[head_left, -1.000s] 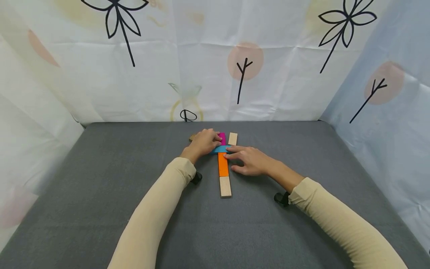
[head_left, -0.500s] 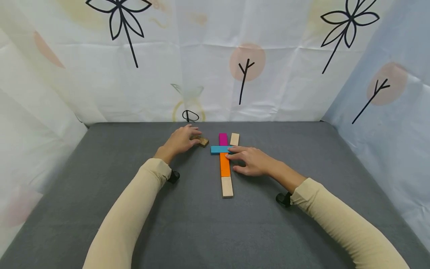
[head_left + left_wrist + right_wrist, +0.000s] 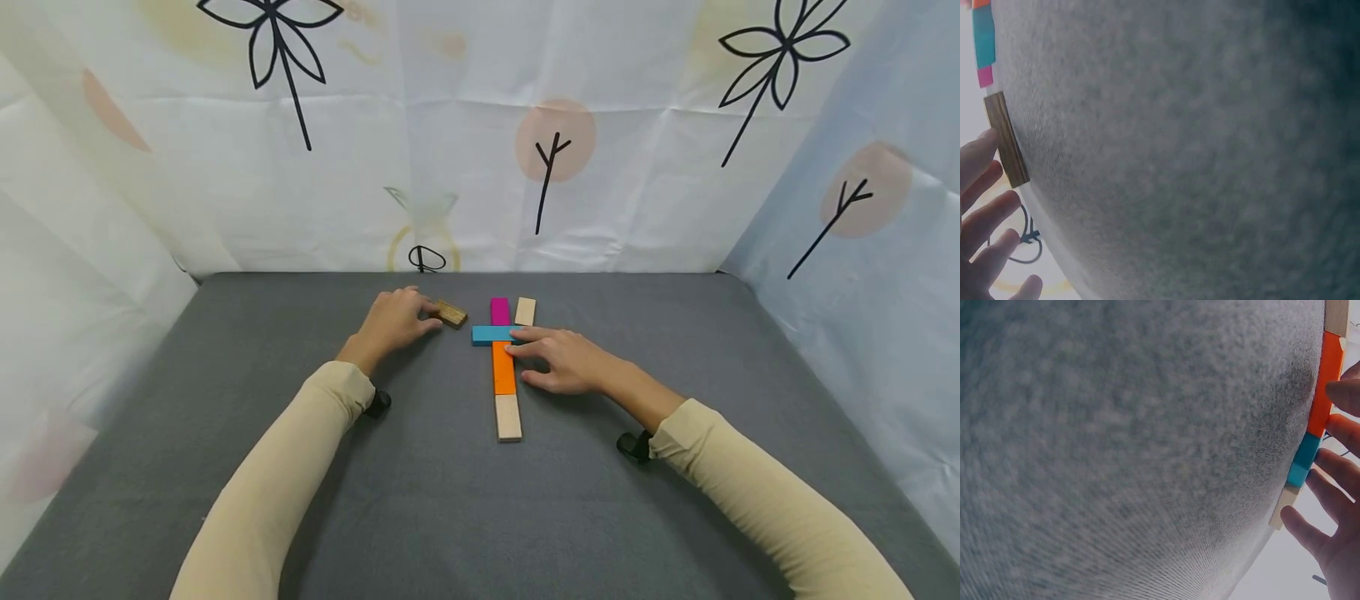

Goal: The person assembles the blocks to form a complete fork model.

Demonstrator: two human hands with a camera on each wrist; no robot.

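Observation:
My left hand (image 3: 393,321) is beside a dark brown wooden block (image 3: 452,314), its fingers at the block's left end. In the left wrist view those fingers are spread, and one fingertip overlaps the brown block (image 3: 1005,140); contact is unclear. My right hand (image 3: 561,361) has its fingertips on the right end of a blue block (image 3: 489,335) and at the edge of an orange block (image 3: 504,368). The blue block lies crosswise between the orange one and a magenta block (image 3: 500,312). A pale wooden block (image 3: 508,418) continues the line below the orange one.
Another pale wooden block (image 3: 526,311) lies above the blue block's right part, next to the magenta one. Grey cloth (image 3: 450,517) covers the table. A white printed curtain (image 3: 637,192) hangs behind its far edge.
My left hand has left the magenta and blue blocks and moved left to the brown block, then drawn slightly back, showing more of it. The right hand keeps its place.

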